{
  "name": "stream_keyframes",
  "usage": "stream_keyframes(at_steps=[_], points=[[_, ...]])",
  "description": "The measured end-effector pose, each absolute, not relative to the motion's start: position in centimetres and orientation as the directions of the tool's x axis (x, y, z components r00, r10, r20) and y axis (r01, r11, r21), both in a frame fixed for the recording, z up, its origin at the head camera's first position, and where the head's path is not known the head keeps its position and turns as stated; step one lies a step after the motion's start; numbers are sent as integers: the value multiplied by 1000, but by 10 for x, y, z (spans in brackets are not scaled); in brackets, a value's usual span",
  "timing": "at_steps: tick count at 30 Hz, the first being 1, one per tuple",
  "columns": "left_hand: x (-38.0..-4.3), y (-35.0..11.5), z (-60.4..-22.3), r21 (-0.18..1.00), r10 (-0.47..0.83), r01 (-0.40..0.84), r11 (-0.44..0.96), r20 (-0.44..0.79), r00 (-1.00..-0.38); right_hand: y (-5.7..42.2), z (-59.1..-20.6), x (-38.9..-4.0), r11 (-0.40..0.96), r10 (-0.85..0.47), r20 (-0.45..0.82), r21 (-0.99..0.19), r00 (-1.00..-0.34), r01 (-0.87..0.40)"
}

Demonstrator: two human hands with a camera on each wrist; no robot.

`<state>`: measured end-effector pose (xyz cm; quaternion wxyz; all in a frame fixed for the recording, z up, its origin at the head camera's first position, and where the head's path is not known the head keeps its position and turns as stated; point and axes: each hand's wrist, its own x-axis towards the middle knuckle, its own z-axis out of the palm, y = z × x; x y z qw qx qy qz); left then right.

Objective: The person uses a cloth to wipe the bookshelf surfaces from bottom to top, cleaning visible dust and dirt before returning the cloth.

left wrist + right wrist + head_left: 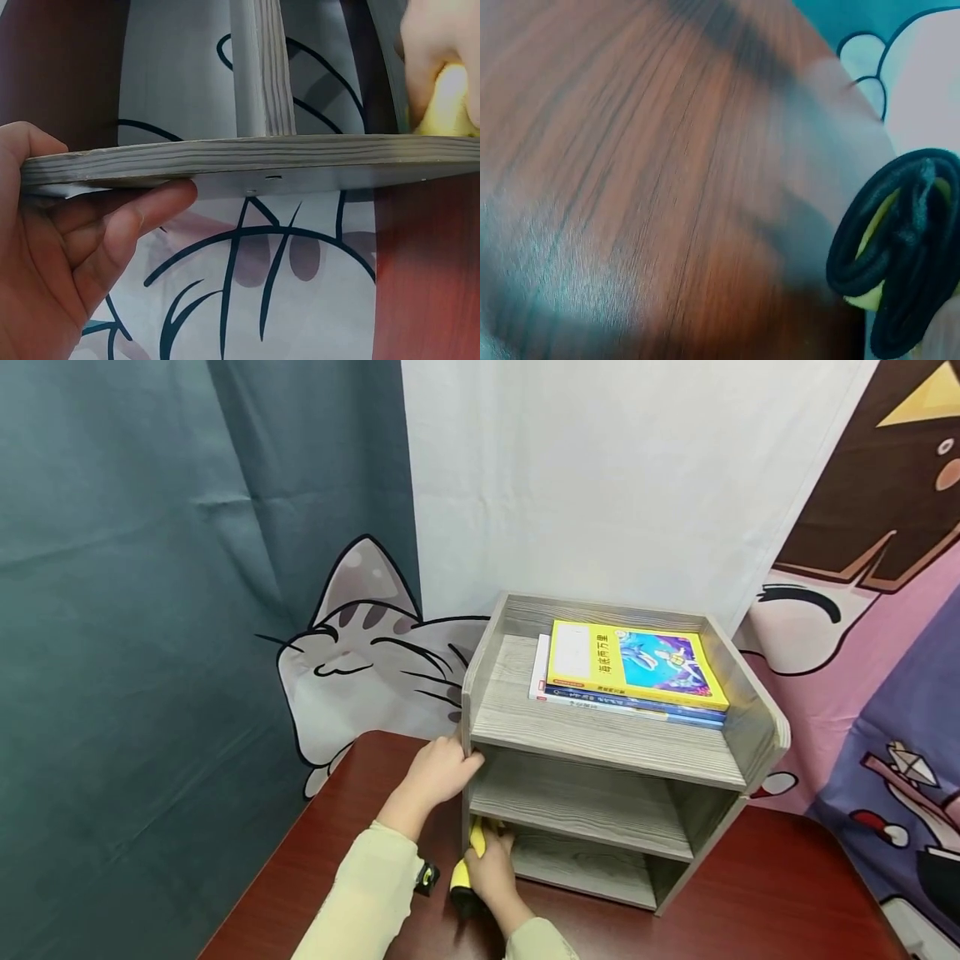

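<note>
A grey wood-grain desktop shelf (517,714) stands on the table. My left hand (442,768) grips the front edge of its left side panel, fingers on the outer face; in the left wrist view the panel edge (300,159) runs between thumb and fingers. Lower on that same panel, my right hand (491,868) holds a folded yellow-and-black cloth (461,878) against the edge. The right wrist view shows the cloth's thick black folds (911,247) with yellow inside; most of the right hand is out of that frame.
Several books (637,664), a yellow one uppermost, lie stacked on the shelf's top. Beneath is a dark red-brown table (795,860) with a rounded corner. Curtains with cartoon prints (360,660) hang close behind. A small black device (427,878) sits at my left wrist.
</note>
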<state>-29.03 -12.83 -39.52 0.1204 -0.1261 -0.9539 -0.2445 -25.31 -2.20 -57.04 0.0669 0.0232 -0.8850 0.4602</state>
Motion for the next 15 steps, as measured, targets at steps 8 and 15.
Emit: stream_keyframes(at_steps=[8, 15], points=[[-289, -126, -394, 439, 176, 291, 850, 284, -942, -19, -552, -251, 406, 40, 135, -908, -990, -107], [-290, -127, -395, 436, 179, 294, 850, 285, -942, -19, -535, -249, 207, 72, 77, -977, -994, -61]])
